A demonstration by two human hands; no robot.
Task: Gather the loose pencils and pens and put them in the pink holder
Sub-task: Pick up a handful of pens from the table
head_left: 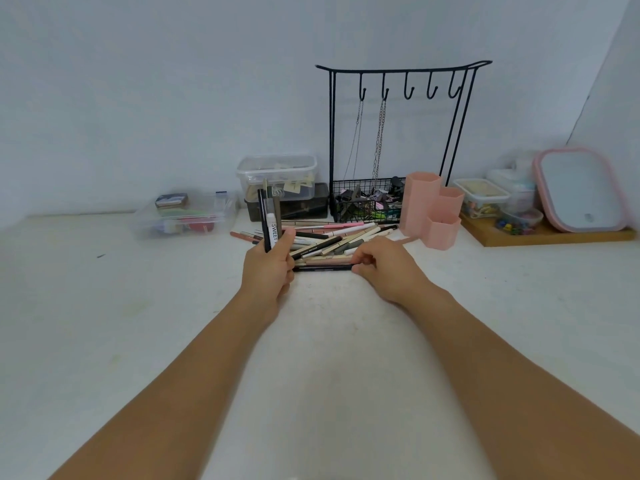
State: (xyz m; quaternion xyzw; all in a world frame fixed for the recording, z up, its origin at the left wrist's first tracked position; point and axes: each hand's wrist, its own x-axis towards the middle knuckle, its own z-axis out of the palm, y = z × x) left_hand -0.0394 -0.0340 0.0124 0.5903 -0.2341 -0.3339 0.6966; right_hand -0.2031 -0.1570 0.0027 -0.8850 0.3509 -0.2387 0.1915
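Observation:
A loose pile of pens and pencils (332,237) lies on the white table, just left of the pink holder (431,211), which has three hexagonal cups and looks empty. My left hand (268,268) grips a few pens upright (268,220), black and white ones. My right hand (384,266) rests at the near edge of the pile, its fingertips pinched on the right end of a black pen (322,268) lying flat on the table.
Behind the pile stand a black wire jewellery rack (398,140) with a basket, a clear lidded box (277,174) on a dark box, and a clear box (187,216) at the left. A wooden tray (540,235) with small containers and a pink mirror (581,188) sits at the right.

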